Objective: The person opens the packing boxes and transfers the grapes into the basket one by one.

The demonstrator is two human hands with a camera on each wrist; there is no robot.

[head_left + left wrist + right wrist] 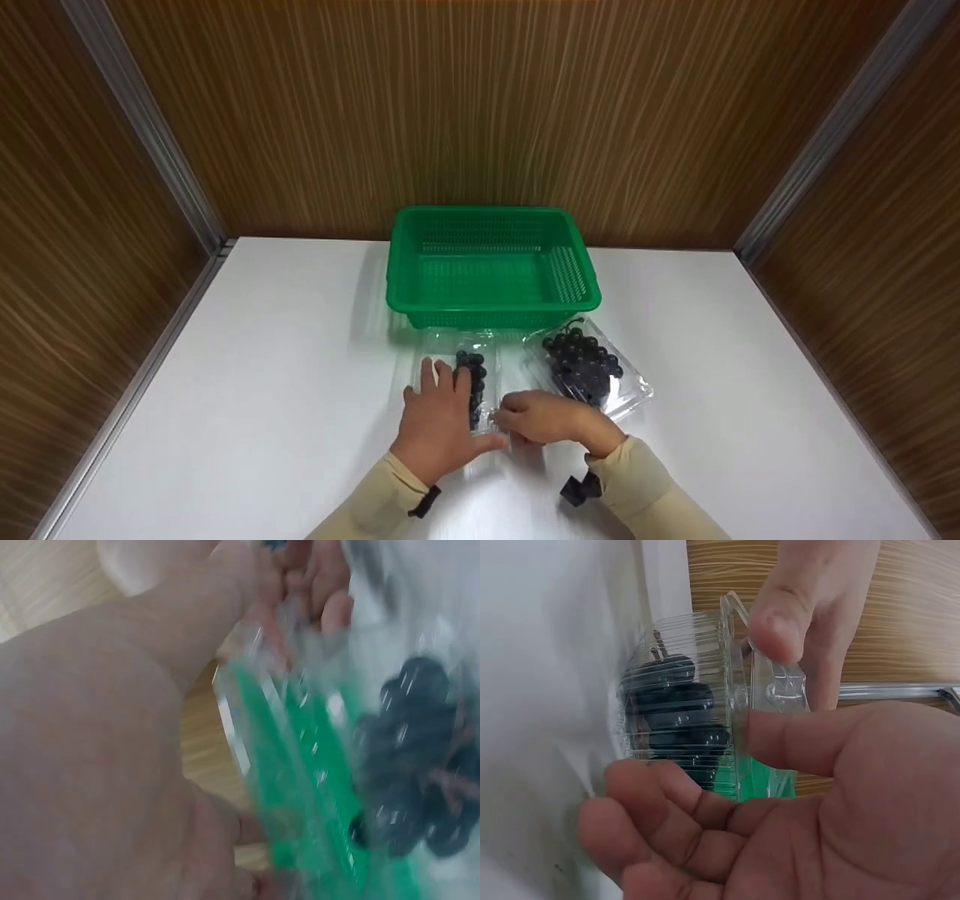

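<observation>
A clear plastic box (486,341) with a bunch of dark grapes (477,375) stands in front of the green basket. My left hand (436,431) rests on the lid, fingers spread and fairly straight. At the box's near right corner is my right hand (544,416). The right wrist view has its thumb (795,736) at the box's rim and its other fingers loosely bent beside the wall, apart from the thumb. The same grapes (420,757) look blurred in the left wrist view. Some of the box is hidden under my left hand.
Behind the boxes is a green basket (495,307) with slotted walls. A second clear box (630,394) of dark grapes (581,360) lies turned at an angle on the right, touching or close to the basket. Wood-patterned panels (480,105) enclose the white table (300,360).
</observation>
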